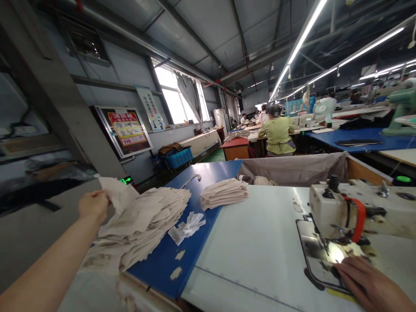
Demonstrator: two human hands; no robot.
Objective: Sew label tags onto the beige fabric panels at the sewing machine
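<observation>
My left hand (95,204) pinches the edge of a beige fabric piece (121,194), lifting it at the far left end of a fanned stack of similar fabric pieces (146,225). At the lower right my right hand (367,279) lies beside the needle area of a white sewing machine (351,216). Its fingertips reach the machine's metal plate (313,251), under the small lamp. Whether those fingers hold anything is hidden. A smaller folded stack of beige cloth (225,193) lies where the blue table meets the pale machine table.
White labels (186,228) lie on the blue table (212,173) beside the big stack. A ruler strip (240,287) runs along the front of the pale table (256,242). Behind it stands a cloth-lined bin (292,170). A person in a yellow-green top (277,132) sits further back.
</observation>
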